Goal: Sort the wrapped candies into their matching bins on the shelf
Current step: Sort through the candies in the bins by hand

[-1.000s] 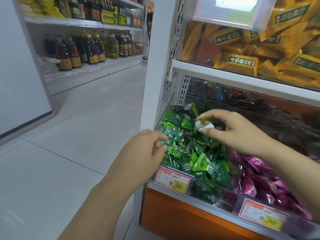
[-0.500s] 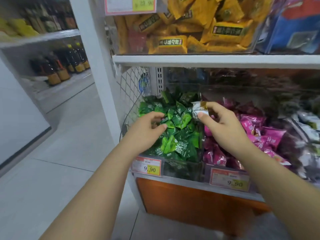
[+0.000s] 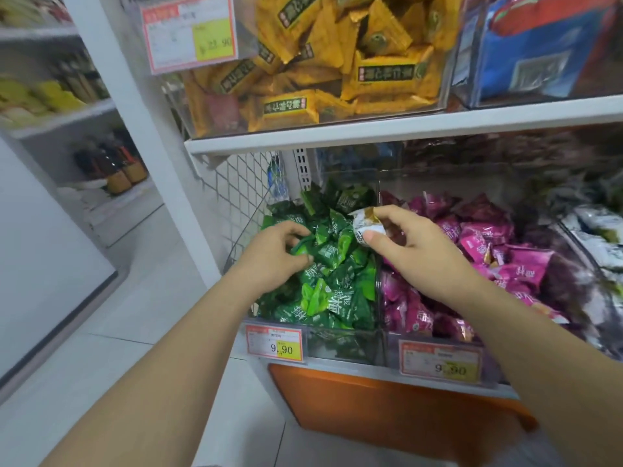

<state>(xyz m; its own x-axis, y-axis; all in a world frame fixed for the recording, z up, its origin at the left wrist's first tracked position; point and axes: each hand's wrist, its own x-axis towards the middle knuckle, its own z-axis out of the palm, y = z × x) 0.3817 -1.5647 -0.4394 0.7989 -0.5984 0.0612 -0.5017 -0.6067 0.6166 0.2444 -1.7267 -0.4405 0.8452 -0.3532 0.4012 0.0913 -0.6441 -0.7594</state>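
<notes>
Right hand point(image 3: 414, 251) pinches stray white-gold candy point(image 3: 365, 224) | left hand point(image 3: 269, 257) grips green candy point(image 3: 303, 246) | best carried well right, to the white-wrapper bin point(image 3: 580, 246).

The white-wrapped candy point(image 3: 365, 224) pinched in the right hand point(image 3: 414, 244) has a gold-brown corner and dark print. Just below and left of the grip, the green candies point(image 3: 337, 274) are dark and bright green with white lettering. Right of the grip the magenta candies point(image 3: 488, 244) are also white-lettered. High above it, yellow packets point(image 3: 337, 62) carry dark green bands. Below it, price tags point(image 3: 274, 342) are white, red-bordered and yellow-patched, over an orange panel point(image 3: 371, 409).
</notes>
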